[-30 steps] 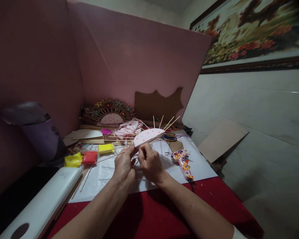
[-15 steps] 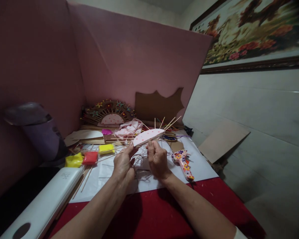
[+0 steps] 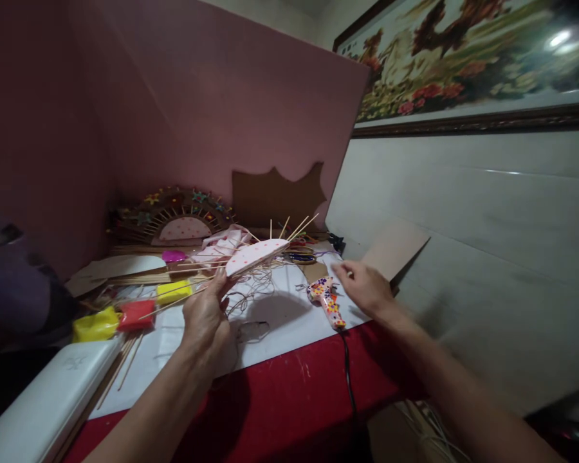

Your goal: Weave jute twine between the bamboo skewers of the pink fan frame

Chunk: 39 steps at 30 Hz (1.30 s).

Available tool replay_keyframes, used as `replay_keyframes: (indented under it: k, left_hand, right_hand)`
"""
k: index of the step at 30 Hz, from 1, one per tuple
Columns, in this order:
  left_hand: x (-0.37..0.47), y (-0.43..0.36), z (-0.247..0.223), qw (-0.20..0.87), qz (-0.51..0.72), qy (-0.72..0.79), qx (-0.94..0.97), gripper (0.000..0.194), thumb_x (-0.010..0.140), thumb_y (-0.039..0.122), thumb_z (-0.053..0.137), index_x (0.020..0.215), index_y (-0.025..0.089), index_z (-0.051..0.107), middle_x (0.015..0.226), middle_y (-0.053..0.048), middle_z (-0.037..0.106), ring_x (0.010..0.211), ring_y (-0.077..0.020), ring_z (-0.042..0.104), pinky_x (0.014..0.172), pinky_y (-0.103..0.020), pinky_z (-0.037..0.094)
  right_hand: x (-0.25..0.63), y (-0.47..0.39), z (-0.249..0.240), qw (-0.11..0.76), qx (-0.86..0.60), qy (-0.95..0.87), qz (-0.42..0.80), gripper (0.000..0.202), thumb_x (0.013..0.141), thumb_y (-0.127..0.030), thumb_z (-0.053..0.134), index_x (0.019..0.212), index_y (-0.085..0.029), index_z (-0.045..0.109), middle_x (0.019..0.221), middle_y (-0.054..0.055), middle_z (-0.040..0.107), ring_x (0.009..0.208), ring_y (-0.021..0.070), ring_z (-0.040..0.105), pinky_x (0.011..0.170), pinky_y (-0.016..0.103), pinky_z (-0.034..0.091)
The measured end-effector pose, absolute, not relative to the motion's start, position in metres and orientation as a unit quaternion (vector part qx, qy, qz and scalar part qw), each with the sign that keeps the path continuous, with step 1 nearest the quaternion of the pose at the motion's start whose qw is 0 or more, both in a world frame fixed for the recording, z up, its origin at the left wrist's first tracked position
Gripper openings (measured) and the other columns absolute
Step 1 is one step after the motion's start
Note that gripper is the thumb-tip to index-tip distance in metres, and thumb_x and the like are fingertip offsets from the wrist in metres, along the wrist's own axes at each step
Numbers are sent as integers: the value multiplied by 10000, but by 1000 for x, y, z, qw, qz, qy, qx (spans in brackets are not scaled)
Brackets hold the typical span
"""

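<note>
My left hand (image 3: 206, 315) grips the left end of a pink dotted half-round piece (image 3: 258, 254) above the table. Thin wooden sticks fan out from its curved edge. My right hand (image 3: 361, 283) is off the piece, over the right side of the white sheet; its fingers are curled, and whether they hold anything is too small to tell. Just left of that hand lies a flower-patterned glue gun (image 3: 327, 301) with a black cord. Loose brown string (image 3: 248, 289) lies under the held piece.
A decorated arch (image 3: 181, 215) with a similar half-round stands at the back left. Beside it are a brown jagged board (image 3: 277, 196) and pink cloth (image 3: 222, 244). Yellow packets (image 3: 96, 323), a red packet (image 3: 136, 315) and a white case (image 3: 53, 392) lie left.
My right hand has let go of the half-round piece and moved right, past the glue gun. My left hand still holds the piece. The view has turned to the right.
</note>
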<state>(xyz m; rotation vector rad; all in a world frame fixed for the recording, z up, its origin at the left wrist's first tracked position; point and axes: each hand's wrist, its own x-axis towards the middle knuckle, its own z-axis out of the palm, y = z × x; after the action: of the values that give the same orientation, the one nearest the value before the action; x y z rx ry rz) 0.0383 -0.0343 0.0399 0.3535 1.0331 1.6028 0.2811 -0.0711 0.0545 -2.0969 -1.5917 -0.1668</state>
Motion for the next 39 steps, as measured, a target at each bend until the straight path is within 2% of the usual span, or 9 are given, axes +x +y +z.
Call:
replay_keyframes:
  k: [4,9,14,17,20,26,29,33,39]
  left_hand:
    - [38,-34,39,562,690,427,162,185,550,201,710,719,181,638,776,19,680,925,-183,608,738,-276,287]
    - [37,-32,36,542,703,429,169,223,509,206,719,717,179,642,826,8,679,925,-192,602,717,-273,299]
    - [36,-32,37,536,705,430,176,238,509,215,715,737,183,656,855,4,678,908,-188,600,713,-275,298]
    - [36,-32,37,531,708,432,174,241,504,211,717,734,174,659,842,-5,680,875,-186,603,703,-279,300]
    - [37,-32,35,528,705,437,182,240,517,244,730,733,168,662,827,-12,680,853,-187,603,683,-280,297]
    - [41,-33,24,531,694,441,203,246,530,290,749,722,161,667,782,-26,677,796,-182,593,663,-286,308]
    - [44,-36,21,537,688,436,220,238,542,310,746,707,156,670,776,-39,684,770,-184,587,653,-293,315]
    - [48,-42,21,553,674,428,236,259,541,345,755,686,147,671,738,-43,685,738,-178,583,643,-292,323]
    - [49,-47,25,570,673,407,239,271,518,353,776,656,144,671,707,-32,674,707,-161,576,645,-284,341]
  right_hand:
    - [281,-82,14,125,-790,-600,-10,546,686,-611,552,959,-140,603,954,152,644,855,287,601,658,323,383]
    - [279,-77,-11,162,-772,-613,47,416,787,-308,485,1140,-89,506,1074,193,577,994,276,562,803,342,393]
    - [292,-78,-16,367,-759,-530,85,437,709,-263,536,1119,-118,493,1037,143,596,937,251,568,793,342,417]
    - [290,-88,-15,560,-675,-459,138,354,648,-292,618,962,-161,521,781,32,598,661,167,559,600,274,435]
    - [277,-103,-8,656,-565,-413,283,263,673,-384,648,746,-178,500,510,-71,409,406,71,352,380,197,279]
    - [237,-134,11,570,-463,-442,516,313,777,-437,573,653,-156,512,475,-60,404,346,33,287,327,173,231]
    - [217,-142,13,535,-472,-473,517,352,774,-480,567,678,-142,542,512,-35,472,334,29,320,320,176,236]
    - [198,-139,12,482,-502,-514,501,400,773,-503,565,622,-134,525,454,-47,412,346,30,311,342,180,215]
    - [188,-127,12,496,-499,-554,445,387,782,-490,558,611,-147,507,487,-45,385,422,51,321,387,190,235]
